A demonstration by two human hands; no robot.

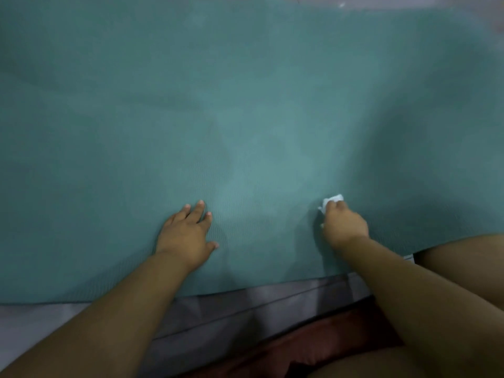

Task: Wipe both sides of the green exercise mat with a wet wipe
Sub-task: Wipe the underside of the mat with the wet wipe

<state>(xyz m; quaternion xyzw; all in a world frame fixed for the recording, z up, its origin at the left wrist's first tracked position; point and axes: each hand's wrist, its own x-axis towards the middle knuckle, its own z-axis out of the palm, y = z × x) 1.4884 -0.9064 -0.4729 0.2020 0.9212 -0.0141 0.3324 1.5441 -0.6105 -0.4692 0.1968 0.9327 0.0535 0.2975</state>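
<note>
While the green exercise mat (245, 105) lies spread flat and fills most of the head view, its near edge runs across the lower part of the picture, from low on the left up toward the right. On the mat, near that edge and right of centre, sits the wet wipe (331, 202), a small crumpled white wad. The right hand (344, 225) holds it: the grip is clamped on the wipe, fingers curled round it and pushing it down onto the mat, so that only the far tip and a sliver on the left side of the wad show past the knuckles. The left hand (188, 233) rests on the mat well apart from the right, left of centre; its grip is apart, palm down, fingers straight and slightly spread, the thumb out to the right. Both bare forearms reach in from the bottom of the picture. Below the mat's near edge lies a grey floor (218, 317) with a dark seam line. A dark red cloth (313, 347) shows at the bottom, between the forearms. A bare knee (463, 257) rests at the right edge, touching the mat.
</note>
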